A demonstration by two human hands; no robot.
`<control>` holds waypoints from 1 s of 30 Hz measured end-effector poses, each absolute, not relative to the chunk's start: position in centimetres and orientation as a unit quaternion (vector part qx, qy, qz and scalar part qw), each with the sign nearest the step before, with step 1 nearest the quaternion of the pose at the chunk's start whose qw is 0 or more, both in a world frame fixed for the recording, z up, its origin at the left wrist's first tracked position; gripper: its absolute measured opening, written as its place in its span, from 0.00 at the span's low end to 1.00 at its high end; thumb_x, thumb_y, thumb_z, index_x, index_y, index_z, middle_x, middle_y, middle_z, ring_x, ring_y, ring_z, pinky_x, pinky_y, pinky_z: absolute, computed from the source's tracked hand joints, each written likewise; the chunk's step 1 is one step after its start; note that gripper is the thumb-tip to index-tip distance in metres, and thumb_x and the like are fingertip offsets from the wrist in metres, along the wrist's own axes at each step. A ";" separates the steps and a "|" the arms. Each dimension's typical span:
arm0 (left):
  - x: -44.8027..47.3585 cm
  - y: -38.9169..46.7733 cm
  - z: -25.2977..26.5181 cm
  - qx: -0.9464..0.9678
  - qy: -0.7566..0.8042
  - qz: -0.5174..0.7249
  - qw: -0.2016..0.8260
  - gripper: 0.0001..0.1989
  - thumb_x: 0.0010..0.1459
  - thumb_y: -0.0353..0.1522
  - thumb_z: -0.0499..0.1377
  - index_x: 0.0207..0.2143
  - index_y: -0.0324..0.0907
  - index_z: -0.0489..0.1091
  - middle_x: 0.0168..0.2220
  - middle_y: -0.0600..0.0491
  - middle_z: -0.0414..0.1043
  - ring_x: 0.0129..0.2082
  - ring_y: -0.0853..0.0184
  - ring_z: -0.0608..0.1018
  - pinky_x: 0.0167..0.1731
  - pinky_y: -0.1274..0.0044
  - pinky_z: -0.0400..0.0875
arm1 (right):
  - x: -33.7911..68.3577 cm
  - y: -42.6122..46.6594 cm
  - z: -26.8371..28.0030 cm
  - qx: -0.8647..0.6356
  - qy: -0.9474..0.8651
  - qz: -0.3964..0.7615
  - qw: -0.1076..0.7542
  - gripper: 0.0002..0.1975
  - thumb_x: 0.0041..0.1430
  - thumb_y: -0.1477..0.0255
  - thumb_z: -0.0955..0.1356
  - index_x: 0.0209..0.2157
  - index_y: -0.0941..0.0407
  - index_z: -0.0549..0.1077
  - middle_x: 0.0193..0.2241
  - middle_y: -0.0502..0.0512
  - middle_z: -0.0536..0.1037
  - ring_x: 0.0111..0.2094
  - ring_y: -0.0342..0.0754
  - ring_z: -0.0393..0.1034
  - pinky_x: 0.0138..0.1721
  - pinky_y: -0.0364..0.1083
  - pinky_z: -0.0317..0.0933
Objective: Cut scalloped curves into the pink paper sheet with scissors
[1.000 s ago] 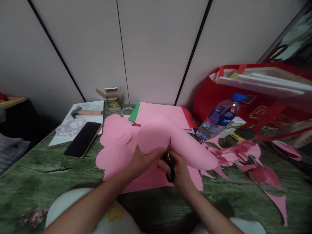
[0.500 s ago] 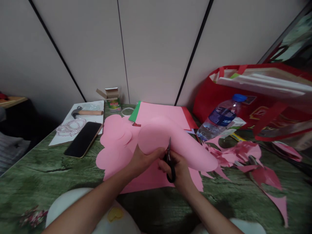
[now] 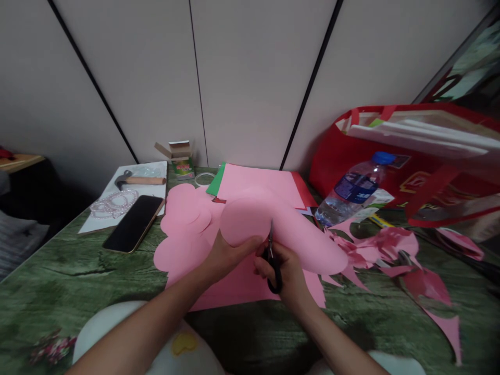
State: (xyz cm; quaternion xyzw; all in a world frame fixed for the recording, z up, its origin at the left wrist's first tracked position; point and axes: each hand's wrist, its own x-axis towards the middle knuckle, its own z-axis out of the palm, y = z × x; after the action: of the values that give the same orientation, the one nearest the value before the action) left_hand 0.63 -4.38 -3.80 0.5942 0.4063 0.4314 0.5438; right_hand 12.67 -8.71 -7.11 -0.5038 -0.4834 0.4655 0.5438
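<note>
A curled sheet of pink paper (image 3: pixel 304 237) is held up over the table, its left part bent into a rounded lobe. My left hand (image 3: pixel 230 255) pinches its lower edge, thumb on top; the other fingers are hidden behind the paper. In my right hand (image 3: pixel 285 265) is a pair of black-handled scissors (image 3: pixel 275 273), with the blades pointing up against the paper beside my left thumb. Below lie more pink sheets (image 3: pixel 242 289), and rounded pink paper cutouts (image 3: pixel 182 252) overlap on the left.
Pink scraps (image 3: pixel 390 250) spread across the right side, near a water bottle (image 3: pixel 353 187) leaning on a red bag (image 3: pixel 332 151). To the left are a phone (image 3: pixel 135 224), a hammer (image 3: pixel 144 180) and a bead string (image 3: pixel 113 203). A small open box (image 3: pixel 183 164) stands by the wall.
The lobe of the pink paper has turned slightly, and the scissor blades look closer together. Both hands stay in almost the same place.
</note>
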 end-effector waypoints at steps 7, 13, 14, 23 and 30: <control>0.5 -4.1 -3.8 0.589 0.397 0.437 0.552 0.08 0.45 0.35 0.61 0.25 0.39 0.69 0.22 0.54 0.73 0.25 0.67 0.74 0.28 0.76 0.70 | 12.6 -8.7 -6.5 -0.514 -0.485 0.461 0.537 0.13 0.40 0.63 0.69 0.21 0.57 0.64 0.12 0.44 0.63 0.14 0.41 0.57 0.15 0.41 0.52; 0.4 -4.4 -3.5 0.604 0.386 0.428 0.551 0.08 0.46 0.35 0.60 0.28 0.40 0.72 0.29 0.51 0.76 0.32 0.64 0.76 0.35 0.73 0.71 | 13.2 -8.9 -6.6 -0.521 -0.541 0.364 0.552 0.11 0.40 0.69 0.71 0.25 0.56 0.66 0.16 0.46 0.66 0.18 0.42 0.61 0.20 0.41 0.56; 0.3 -4.4 -3.4 0.607 0.388 0.420 0.551 0.09 0.46 0.35 0.60 0.30 0.40 0.72 0.31 0.50 0.76 0.34 0.63 0.76 0.36 0.73 0.70 | 13.4 -8.9 -6.5 -0.525 -0.548 0.331 0.561 0.11 0.39 0.69 0.72 0.24 0.56 0.66 0.17 0.46 0.67 0.19 0.43 0.62 0.21 0.42 0.58; -0.1 -4.0 -3.1 0.634 0.395 0.410 0.524 0.12 0.44 0.35 0.61 0.33 0.40 0.70 0.33 0.49 0.76 0.34 0.62 0.76 0.34 0.72 0.71 | 13.8 -8.2 -6.4 -0.480 -0.533 0.454 0.528 0.11 0.42 0.66 0.70 0.23 0.57 0.65 0.16 0.45 0.63 0.18 0.40 0.56 0.19 0.41 0.52; -0.5 -4.2 -3.9 0.590 0.482 0.411 0.500 0.15 0.41 0.37 0.63 0.33 0.40 0.71 0.33 0.46 0.75 0.36 0.58 0.75 0.39 0.67 0.69 | 13.7 -8.2 -6.4 -0.460 -0.517 0.484 0.536 0.12 0.41 0.67 0.71 0.24 0.57 0.65 0.18 0.45 0.63 0.20 0.40 0.55 0.20 0.40 0.51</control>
State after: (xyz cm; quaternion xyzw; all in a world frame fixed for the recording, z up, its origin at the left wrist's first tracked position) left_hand -0.51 -4.24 -3.90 0.5899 0.4824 0.4112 0.5002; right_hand 13.66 -8.21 -6.36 -0.4596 -0.5167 0.4838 0.5364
